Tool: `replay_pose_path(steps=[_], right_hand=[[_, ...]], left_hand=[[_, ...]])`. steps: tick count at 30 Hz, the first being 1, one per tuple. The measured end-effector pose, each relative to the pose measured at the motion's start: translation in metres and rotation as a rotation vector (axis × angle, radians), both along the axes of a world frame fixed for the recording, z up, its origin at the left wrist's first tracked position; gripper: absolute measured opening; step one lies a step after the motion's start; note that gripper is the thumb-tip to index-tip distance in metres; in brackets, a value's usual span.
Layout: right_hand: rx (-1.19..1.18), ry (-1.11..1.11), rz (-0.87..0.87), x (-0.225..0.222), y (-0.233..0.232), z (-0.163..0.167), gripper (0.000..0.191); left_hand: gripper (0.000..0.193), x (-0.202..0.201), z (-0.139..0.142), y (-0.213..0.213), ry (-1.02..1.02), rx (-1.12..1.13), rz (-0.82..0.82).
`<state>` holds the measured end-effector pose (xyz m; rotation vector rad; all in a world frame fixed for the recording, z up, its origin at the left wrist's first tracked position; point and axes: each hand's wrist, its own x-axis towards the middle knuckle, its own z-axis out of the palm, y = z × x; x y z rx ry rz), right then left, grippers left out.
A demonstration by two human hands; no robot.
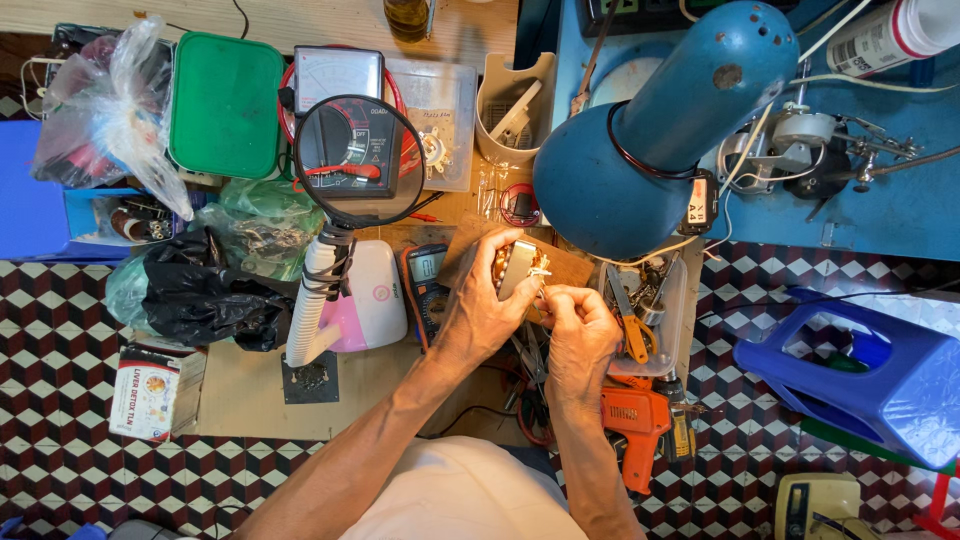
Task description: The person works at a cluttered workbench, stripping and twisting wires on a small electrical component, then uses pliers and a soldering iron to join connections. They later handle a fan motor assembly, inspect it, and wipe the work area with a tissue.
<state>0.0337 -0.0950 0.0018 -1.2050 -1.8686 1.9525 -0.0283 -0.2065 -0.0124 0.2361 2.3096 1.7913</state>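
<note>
Near the bench's middle, under the blue lamp (660, 130), the left hand (480, 310) grips a small wound coil block (515, 265) — its long axis running toward the far edge, tilted slightly right. The right hand (578, 335) sits just beside it on the right, fingertips pinched on its thin leads. Room is tight: a multimeter (425, 280) left, a parts tray (655, 320) right — the orange drill (635, 425) lies at the near edge.

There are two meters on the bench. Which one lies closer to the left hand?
The small digital multimeter, lying just beside the left hand. The analog meter with the needle dial sits farther up, behind the magnifying glass.
</note>
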Motion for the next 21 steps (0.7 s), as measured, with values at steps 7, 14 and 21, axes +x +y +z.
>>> replay_pose_path(steps=[7, 14, 21], right_hand=[[0.012, -0.01, 0.019, 0.006, 0.004, 0.003, 0.014], [0.015, 0.022, 0.04, 0.006, 0.005, 0.008, 0.015], [0.052, 0.009, 0.043, 0.006, 0.005, 0.005, 0.014]], left_hand=[[0.053, 0.006, 0.006, 0.011, -0.193, 0.041, 0.038], [0.052, 0.007, 0.009, 0.015, -0.166, 0.014, 0.058], [0.053, 0.004, 0.006, 0.014, -0.1, 0.003, 0.05]])
